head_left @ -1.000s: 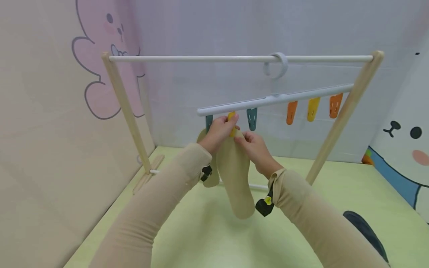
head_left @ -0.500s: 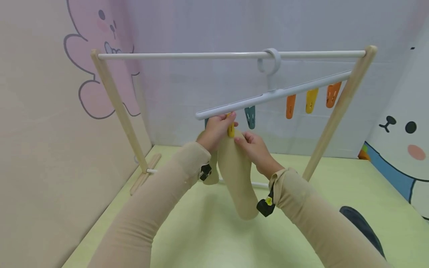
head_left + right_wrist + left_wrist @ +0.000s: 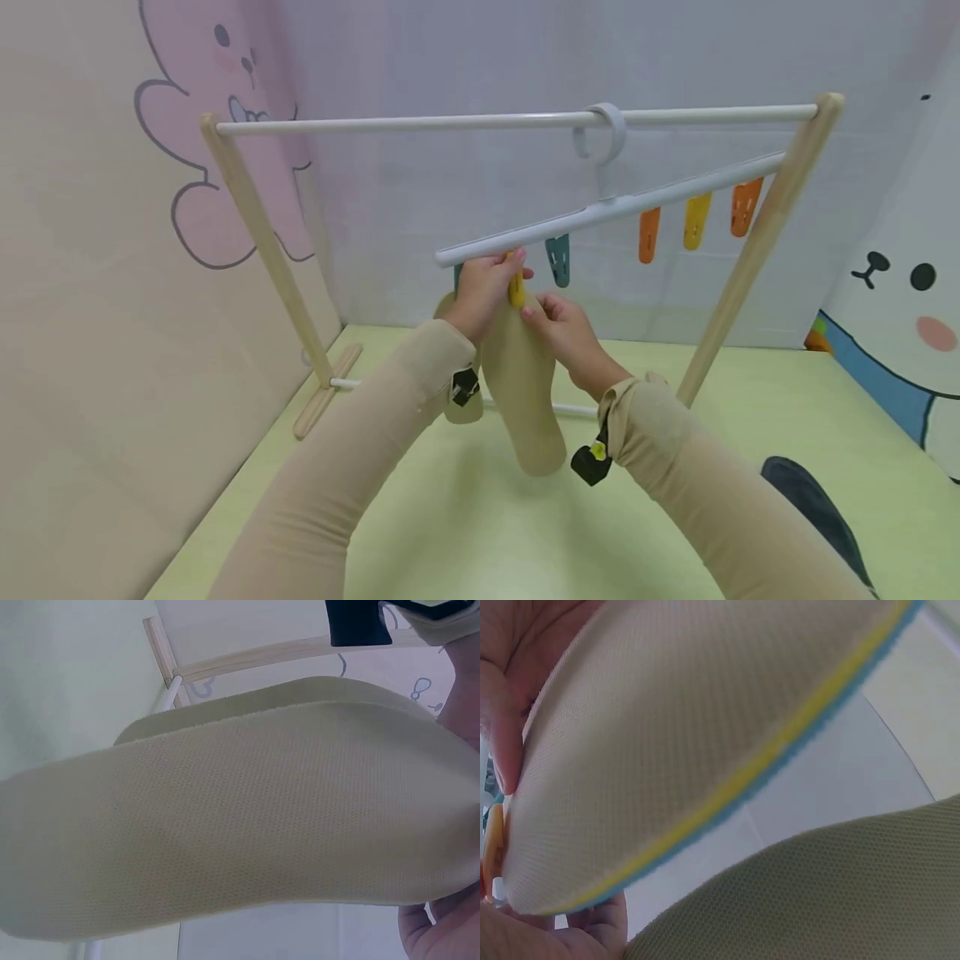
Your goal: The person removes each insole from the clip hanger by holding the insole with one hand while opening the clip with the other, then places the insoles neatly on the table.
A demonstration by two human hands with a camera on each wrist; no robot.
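In the head view a beige insole [image 3: 521,392] hangs heel down below a white clip hanger [image 3: 551,227]. My left hand [image 3: 482,293] pinches a yellow clip [image 3: 517,289] at the insole's upper end. Thumb and fingers of my right hand [image 3: 568,335] grip that insole's upper right edge. Behind it hangs a second beige insole [image 3: 454,413], partly covered by my left hand and wrist; a green clip [image 3: 457,277] shows at its top. The left wrist view shows the yellow and blue layered edge of the near insole [image 3: 652,742].
The hanger's hook [image 3: 615,137] sits over the white rod [image 3: 420,125] of a wooden-legged rack [image 3: 266,250]. Another green clip [image 3: 558,261], two orange clips and a yellow clip [image 3: 697,222] hang further right. A dark insole-shaped piece [image 3: 810,504] lies on the table at right.
The hanger has tilted more, its right end rising. The near insole's lower end swung slightly right, then back left. Both hands keep their holds.
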